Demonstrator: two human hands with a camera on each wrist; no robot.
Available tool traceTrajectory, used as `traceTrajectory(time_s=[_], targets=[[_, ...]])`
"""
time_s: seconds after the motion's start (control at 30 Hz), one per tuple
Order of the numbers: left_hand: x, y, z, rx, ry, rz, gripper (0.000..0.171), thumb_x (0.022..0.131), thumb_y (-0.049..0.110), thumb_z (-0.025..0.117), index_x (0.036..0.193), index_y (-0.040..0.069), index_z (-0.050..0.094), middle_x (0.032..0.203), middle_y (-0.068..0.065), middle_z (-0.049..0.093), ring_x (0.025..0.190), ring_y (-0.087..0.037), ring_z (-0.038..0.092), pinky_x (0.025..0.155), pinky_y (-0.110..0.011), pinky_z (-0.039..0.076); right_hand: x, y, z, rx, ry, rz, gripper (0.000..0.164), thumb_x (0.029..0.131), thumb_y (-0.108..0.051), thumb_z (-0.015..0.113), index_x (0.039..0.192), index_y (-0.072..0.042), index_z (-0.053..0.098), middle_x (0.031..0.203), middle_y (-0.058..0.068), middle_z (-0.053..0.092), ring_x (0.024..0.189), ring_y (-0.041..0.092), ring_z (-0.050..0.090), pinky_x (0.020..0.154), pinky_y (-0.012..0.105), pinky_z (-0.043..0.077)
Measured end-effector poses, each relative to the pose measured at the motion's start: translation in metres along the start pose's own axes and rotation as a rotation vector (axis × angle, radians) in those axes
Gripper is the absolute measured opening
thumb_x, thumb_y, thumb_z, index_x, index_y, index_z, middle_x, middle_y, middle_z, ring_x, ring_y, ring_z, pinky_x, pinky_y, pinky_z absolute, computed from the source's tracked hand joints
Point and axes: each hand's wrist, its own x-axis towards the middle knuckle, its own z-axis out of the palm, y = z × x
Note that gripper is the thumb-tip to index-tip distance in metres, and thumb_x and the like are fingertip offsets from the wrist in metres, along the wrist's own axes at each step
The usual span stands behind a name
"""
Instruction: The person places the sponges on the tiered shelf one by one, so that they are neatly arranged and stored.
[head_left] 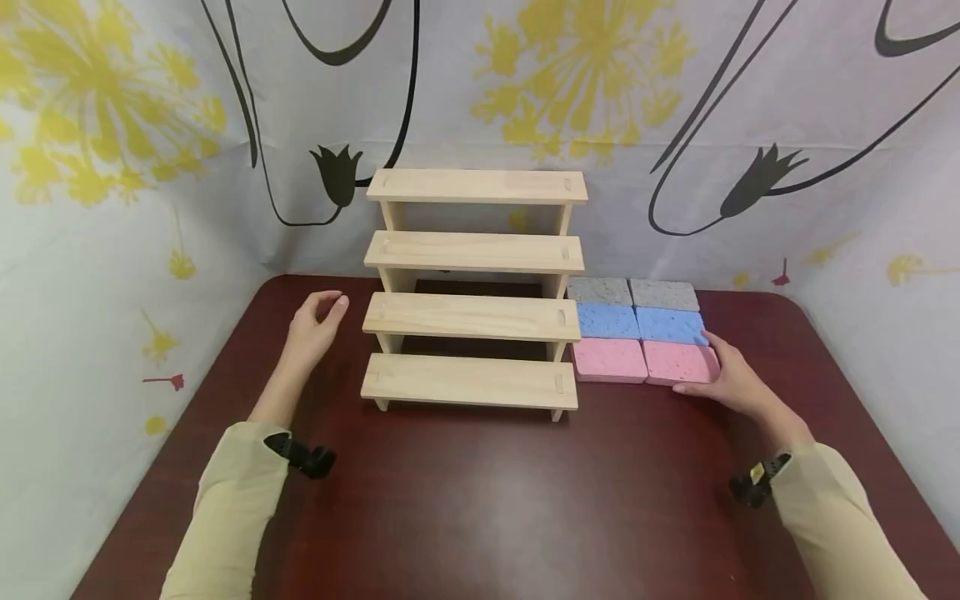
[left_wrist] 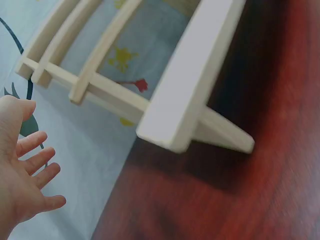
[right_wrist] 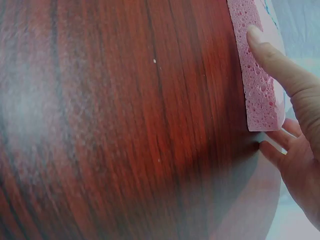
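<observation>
Two pink sponges lie side by side on the table in the head view; my right hand (head_left: 723,383) is at the outer end of the right one (head_left: 678,364). In the right wrist view my thumb lies along the front face of this pink sponge (right_wrist: 257,75), and the other fingers reach around its end without a clear pinch. My left hand (head_left: 313,329) hovers left of a four-step wooden shelf (head_left: 468,317), holding nothing. The left wrist view shows that hand (left_wrist: 25,180) with fingers spread, apart from the shelf (left_wrist: 185,75).
Behind the pink sponges lie two blue sponges (head_left: 606,321) and two grey sponges (head_left: 598,291), close to the shelf's right side. The dark red wooden table (head_left: 480,500) meets a patterned cloth backdrop (head_left: 450,92) at the back and sides.
</observation>
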Motion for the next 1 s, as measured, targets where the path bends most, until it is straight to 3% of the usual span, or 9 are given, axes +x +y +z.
traceTrajectory(time_s=[0.2, 0.57, 0.83, 1.0], targets=[[0.009, 0.017, 0.006, -0.069, 0.012, -0.014, 0.051, 0.093, 0.04, 0.047, 0.13, 0.005, 0.044, 0.137, -0.018, 0.043, 0.13, -0.031, 0.037, 0.107, -0.047, 0.032, -0.002, -0.004, -0.002, -0.008, -0.032, 0.073, 0.111, 0.072, -0.036, 0.075, 0.145, 0.001, 0.0, 0.142, 0.036, 0.013, 0.122, 0.049, 0.019, 0.097, 0.072, 0.02], [0.034, 0.05, 0.021, -0.162, 0.039, 0.015, 0.051, 0.093, 0.033, 0.049, 0.135, 0.005, 0.037, 0.137, -0.016, 0.043, 0.128, -0.028, 0.04, 0.107, -0.041, 0.035, -0.007, -0.003, -0.005, -0.031, -0.029, 0.098, 0.111, 0.072, -0.038, 0.075, 0.144, 0.003, 0.001, 0.139, 0.037, 0.019, 0.117, 0.048, 0.025, 0.095, 0.07, 0.026], [0.046, 0.057, 0.028, -0.293, 0.065, -0.008, 0.05, 0.093, 0.027, 0.049, 0.135, 0.002, 0.035, 0.137, -0.017, 0.043, 0.127, -0.028, 0.041, 0.107, -0.036, 0.036, -0.012, -0.004, -0.009, -0.103, -0.027, 0.085, 0.105, 0.07, -0.041, 0.076, 0.14, 0.008, 0.016, 0.131, 0.037, 0.029, 0.106, 0.044, 0.033, 0.089, 0.067, 0.034], [0.051, 0.057, 0.028, -0.316, 0.034, -0.033, 0.052, 0.094, 0.024, 0.049, 0.138, 0.002, 0.033, 0.139, -0.018, 0.041, 0.128, -0.028, 0.039, 0.108, -0.036, 0.035, -0.015, -0.006, -0.014, -0.148, -0.035, 0.095, 0.102, 0.069, -0.043, 0.075, 0.139, 0.008, 0.021, 0.127, 0.037, 0.031, 0.103, 0.043, 0.035, 0.086, 0.064, 0.037]])
